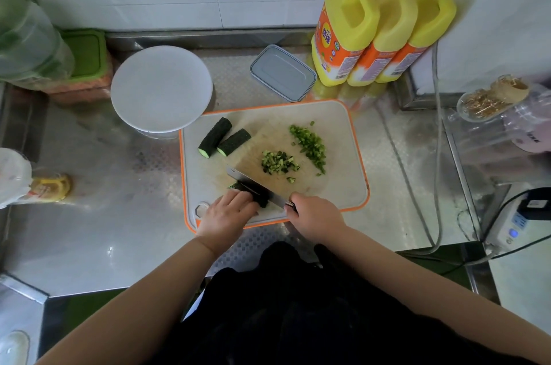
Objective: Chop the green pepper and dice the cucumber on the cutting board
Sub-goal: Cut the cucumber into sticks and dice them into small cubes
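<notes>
Holding a knife (253,184) by its handle, the right hand (316,217) has its fingers curled tight round it at the near edge of the cutting board (343,156). Knife blade is down on a piece of cucumber (261,196) at the board's near left part. Left hand (228,209) sits on that cucumber piece w/ fingers bent over it, pressing it down just beside the blade.

Two more cucumber chunks (223,138) lie side by side at the board's far left, touching each other. Pile of diced cucumber (278,162) is in the middle of the board. Pile of chopped green pepper (310,145) lies to its right, a bit farther back.

Board is white w/ an orange rim & sits on a shiny metal table (104,230). White round plate (161,87) stands just past the board's far left corner. Small grey box (283,72) is behind the board. Three yellow bottles (381,34) w/ orange tops stand by the wall, back right.
</notes>
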`<action>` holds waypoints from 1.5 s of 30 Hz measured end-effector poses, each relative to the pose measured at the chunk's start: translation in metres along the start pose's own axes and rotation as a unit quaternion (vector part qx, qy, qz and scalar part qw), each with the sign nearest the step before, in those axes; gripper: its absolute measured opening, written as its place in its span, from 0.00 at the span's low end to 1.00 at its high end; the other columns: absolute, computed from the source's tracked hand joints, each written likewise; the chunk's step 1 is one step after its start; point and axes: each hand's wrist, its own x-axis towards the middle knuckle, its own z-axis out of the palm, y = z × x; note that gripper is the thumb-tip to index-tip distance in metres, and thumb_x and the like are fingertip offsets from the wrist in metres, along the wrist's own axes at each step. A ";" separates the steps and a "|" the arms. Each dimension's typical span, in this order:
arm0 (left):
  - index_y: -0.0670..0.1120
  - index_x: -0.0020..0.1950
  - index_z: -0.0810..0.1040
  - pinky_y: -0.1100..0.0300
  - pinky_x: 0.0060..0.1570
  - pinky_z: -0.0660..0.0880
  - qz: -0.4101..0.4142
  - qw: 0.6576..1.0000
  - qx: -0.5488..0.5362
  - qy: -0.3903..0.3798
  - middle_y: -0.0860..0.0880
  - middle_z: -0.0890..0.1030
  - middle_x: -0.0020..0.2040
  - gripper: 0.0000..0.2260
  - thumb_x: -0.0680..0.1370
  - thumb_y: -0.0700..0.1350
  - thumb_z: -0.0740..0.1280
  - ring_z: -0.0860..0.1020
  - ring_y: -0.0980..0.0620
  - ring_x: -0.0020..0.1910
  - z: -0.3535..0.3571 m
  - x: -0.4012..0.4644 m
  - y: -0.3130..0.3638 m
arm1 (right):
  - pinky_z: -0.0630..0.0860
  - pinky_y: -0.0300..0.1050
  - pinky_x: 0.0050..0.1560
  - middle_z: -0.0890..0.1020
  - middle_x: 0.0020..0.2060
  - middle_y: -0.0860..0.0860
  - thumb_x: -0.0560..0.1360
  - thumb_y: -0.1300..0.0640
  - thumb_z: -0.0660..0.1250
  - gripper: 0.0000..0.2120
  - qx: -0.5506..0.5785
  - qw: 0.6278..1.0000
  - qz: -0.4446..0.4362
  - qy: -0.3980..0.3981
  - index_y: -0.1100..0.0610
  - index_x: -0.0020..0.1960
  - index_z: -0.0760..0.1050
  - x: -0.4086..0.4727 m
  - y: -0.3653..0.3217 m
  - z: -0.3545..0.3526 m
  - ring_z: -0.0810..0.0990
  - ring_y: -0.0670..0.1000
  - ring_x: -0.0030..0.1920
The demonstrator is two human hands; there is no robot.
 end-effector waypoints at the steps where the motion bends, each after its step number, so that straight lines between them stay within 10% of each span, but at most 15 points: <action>1: 0.47 0.52 0.77 0.53 0.40 0.78 -0.005 1.000 -0.002 0.011 0.48 0.74 0.52 0.18 0.66 0.36 0.77 0.74 0.45 0.51 0.002 0.000 0.001 | 0.67 0.48 0.35 0.74 0.35 0.53 0.81 0.49 0.55 0.12 0.001 1.000 -0.002 -0.002 0.56 0.46 0.67 0.000 -0.001 0.000 0.78 0.59 0.41; 10: 0.45 0.48 0.83 0.54 0.46 0.77 -0.052 0.995 -0.006 0.090 0.48 0.81 0.47 0.05 0.75 0.43 0.69 0.75 0.48 0.50 0.005 0.008 0.005 | 0.67 0.48 0.34 0.71 0.34 0.52 0.81 0.49 0.54 0.11 0.004 1.000 -0.008 -0.007 0.55 0.45 0.63 0.000 -0.004 -0.001 0.77 0.60 0.40; 45: 0.43 0.44 0.83 0.54 0.42 0.79 -0.117 0.984 -0.088 0.097 0.48 0.82 0.46 0.09 0.77 0.45 0.65 0.77 0.47 0.47 0.005 0.010 0.008 | 0.68 0.47 0.37 0.72 0.36 0.51 0.80 0.60 0.57 0.06 -0.077 0.996 0.008 -0.046 0.58 0.49 0.72 0.003 -0.028 -0.018 0.73 0.54 0.40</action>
